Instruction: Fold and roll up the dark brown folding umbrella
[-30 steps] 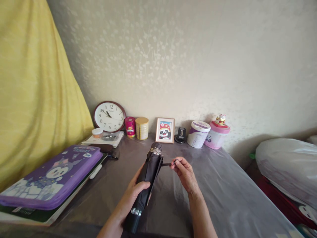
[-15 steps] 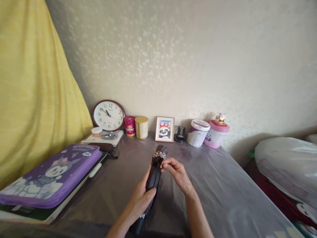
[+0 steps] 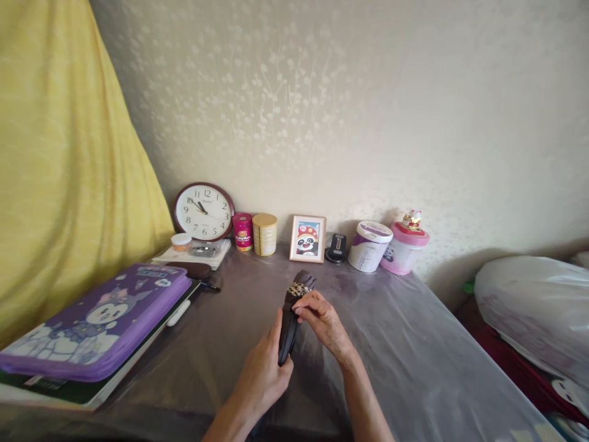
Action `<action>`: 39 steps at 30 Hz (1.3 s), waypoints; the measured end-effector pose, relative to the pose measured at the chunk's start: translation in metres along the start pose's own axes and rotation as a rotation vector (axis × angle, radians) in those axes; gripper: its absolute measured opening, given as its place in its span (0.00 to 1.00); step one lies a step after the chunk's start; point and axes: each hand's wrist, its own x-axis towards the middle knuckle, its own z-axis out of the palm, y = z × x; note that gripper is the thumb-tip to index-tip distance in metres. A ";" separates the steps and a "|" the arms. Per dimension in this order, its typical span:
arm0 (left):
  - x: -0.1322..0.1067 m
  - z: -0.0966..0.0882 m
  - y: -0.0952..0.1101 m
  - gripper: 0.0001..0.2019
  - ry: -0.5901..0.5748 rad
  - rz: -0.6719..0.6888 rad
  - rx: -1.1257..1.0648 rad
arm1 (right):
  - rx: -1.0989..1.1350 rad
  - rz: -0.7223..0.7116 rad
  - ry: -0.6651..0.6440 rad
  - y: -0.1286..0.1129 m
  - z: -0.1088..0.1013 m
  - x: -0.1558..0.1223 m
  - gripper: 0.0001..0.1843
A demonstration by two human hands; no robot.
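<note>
Watching through the head camera, both bare hands in view, near the middle of the table. The slim black folded umbrella (image 3: 288, 334) is held between them, over the glossy grey cloth-covered table (image 3: 391, 350); its top end points away from me, toward the wall and slightly right. A band of pale, dark-flecked trim (image 3: 300, 288) shows near that end. I cannot tell whether the umbrella touches the cloth.

Left hand (image 3: 263, 371): fingers wrapped round the umbrella's shaft from the left, thumb across the near side. Grip closed on it; most of the lower part is hidden behind this hand.

Right hand (image 3: 324, 325): thumb and forefinger pinched together on the dark cloth at the umbrella's right side, just below the trim. The exact bit pinched is too small for me to make out.

Beyond the umbrella, a pale wood-framed panda picture (image 3: 308, 239) stands by the wall; just right of it, a small black stand (image 3: 337, 248), then a white-and-purple round tub (image 3: 369, 248). Well to the left, a flat purple cartoon-printed case (image 3: 103, 319) lies on a dark green book (image 3: 57, 390).
</note>
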 end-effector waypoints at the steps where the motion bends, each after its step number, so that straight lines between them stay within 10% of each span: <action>1: 0.000 0.001 0.000 0.39 0.002 0.001 0.017 | -0.017 -0.007 -0.001 0.000 0.001 0.000 0.06; 17: -0.001 0.003 0.001 0.38 0.024 0.011 0.063 | -0.483 -0.016 0.268 -0.006 0.016 0.001 0.05; 23: 0.001 -0.005 0.010 0.34 -0.023 -0.004 -0.259 | -0.135 0.124 0.575 -0.003 0.000 0.005 0.19; 27: -0.001 0.000 0.008 0.36 0.003 0.051 -0.147 | 0.159 0.305 0.443 0.006 -0.002 0.004 0.39; 39: -0.016 0.022 0.008 0.36 -0.036 0.227 0.192 | 0.359 0.341 0.672 0.015 0.006 0.006 0.27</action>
